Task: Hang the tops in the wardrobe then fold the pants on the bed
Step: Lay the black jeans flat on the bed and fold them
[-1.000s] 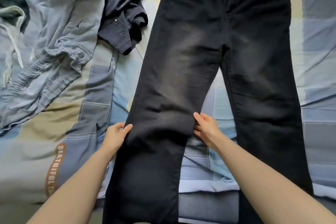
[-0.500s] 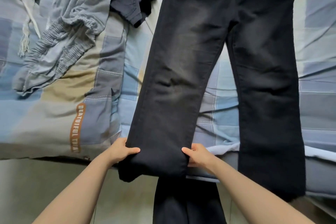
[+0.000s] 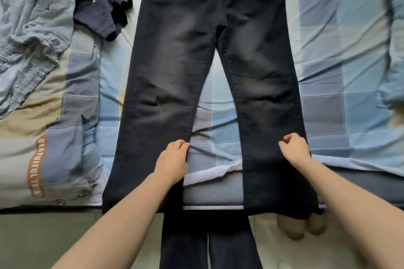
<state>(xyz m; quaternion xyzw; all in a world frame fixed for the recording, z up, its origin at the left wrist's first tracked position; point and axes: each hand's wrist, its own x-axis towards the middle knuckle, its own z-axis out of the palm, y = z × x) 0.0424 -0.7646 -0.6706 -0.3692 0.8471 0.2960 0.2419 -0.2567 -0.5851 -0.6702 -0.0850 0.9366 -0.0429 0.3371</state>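
Note:
Black pants (image 3: 175,54) lie flat on the bed, waist far from me, legs spread apart, both hems hanging over the near bed edge. My left hand (image 3: 172,159) sits at the inner edge of the left leg, its fingers curled onto the seam. My right hand (image 3: 294,147) is over the right leg (image 3: 269,94), near its outer edge, fingers loosely curled with no fabric visibly between them.
A crumpled light-blue garment (image 3: 32,35) and a dark navy top (image 3: 102,2) lie at the back left. The checked blue quilt (image 3: 341,54) covers the bed. Below the bed edge are the floor, my own dark trouser legs (image 3: 185,247) and feet (image 3: 301,225).
Both hands held the sides of the left leg and slid down toward its hem. Now the left hand is at that leg's inner edge and the right hand has crossed to the right leg.

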